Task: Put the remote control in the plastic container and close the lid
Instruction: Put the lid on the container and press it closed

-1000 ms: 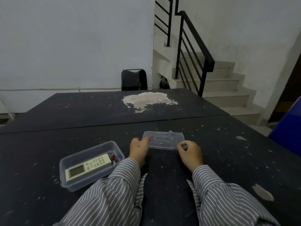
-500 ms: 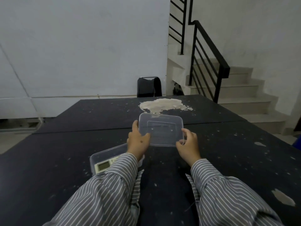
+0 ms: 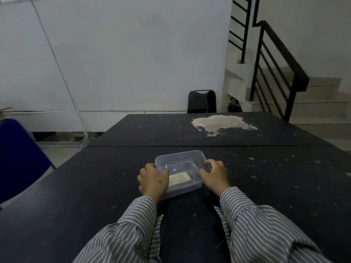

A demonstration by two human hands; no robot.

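A: What were the hands doing at that moment?

B: Both sat low in the middle of the frame. The left hand [image 3: 154, 178] was curled over the left end of the lid [image 3: 180, 162], and the right hand [image 3: 215, 173] grasped its right end, fingers bent over the edge. Striped sleeves [image 3: 256, 224] ran down to the bottom of the frame.

A: And the remote?

B: The remote control [image 3: 179, 179] lay inside the plastic container [image 3: 182, 188], pale through the clear wall, partly hidden behind the left hand. So that part of the job looked finished.

A: Was the lid shut?

B: I couldn't tell for certain. It rested over the container's opening, held at both ends, but whether the rim had snapped down all round didn't show. I'd judge pressing it closed was what remained.

A: Anything around it?

B: The dark speckled table [image 3: 95, 186], with a pale worn patch [image 3: 222, 123] toward the upper right of centre.
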